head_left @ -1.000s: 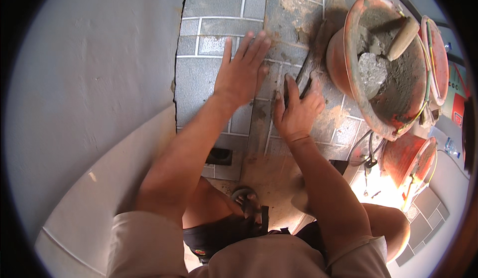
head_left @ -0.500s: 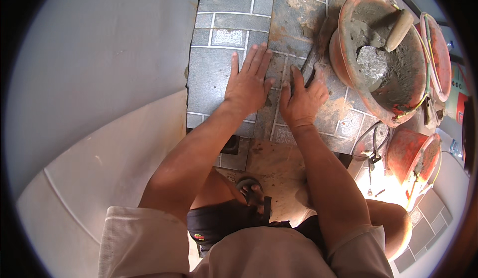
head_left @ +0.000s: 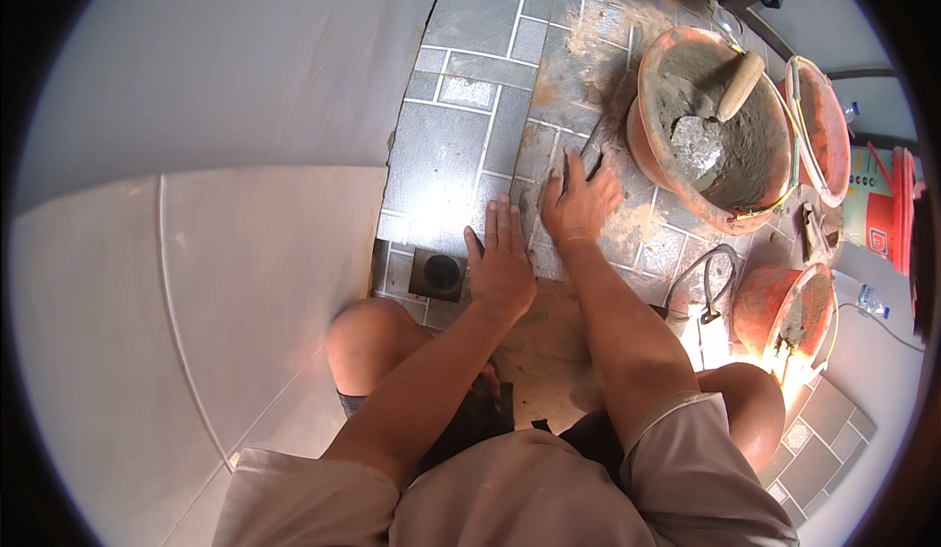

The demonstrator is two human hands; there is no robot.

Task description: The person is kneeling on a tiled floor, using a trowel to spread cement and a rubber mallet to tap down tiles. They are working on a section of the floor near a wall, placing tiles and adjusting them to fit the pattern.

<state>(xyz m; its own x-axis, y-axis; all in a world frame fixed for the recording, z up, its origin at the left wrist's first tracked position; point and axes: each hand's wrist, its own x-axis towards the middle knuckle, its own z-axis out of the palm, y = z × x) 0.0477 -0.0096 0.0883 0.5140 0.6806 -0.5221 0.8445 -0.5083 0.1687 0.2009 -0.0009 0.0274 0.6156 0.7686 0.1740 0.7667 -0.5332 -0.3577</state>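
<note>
My left hand (head_left: pixel 503 271) lies flat with fingers stretched out at the near edge of a grey patterned tile (head_left: pixel 431 160). My right hand (head_left: pixel 582 202) rests on the dusty tiles to its right, fingers apart, beside the near end of a dark, mortar-smeared bar (head_left: pixel 613 121). The lower fingers of that hand are partly hidden. Just left of my left hand is a dark square piece with a round hole (head_left: pixel 440 273). An orange basin (head_left: pixel 642 135) of wet mortar stands beyond my right hand, with a wooden-handled trowel (head_left: pixel 740 86) lying in it.
A smaller orange bucket (head_left: pixel 755 302) with mortar stands at the right, near a dark cable loop (head_left: pixel 701 277). Another orange bucket (head_left: pixel 833 145) and a green-and-red pail (head_left: pixel 887 204) are behind the basin. A grey wall (head_left: pixel 245 86) bounds the left side.
My left hand has slid back toward me, from the middle of the tile to its near edge. My right hand stays by the bar. The view has shifted, uncovering the holed square piece.
</note>
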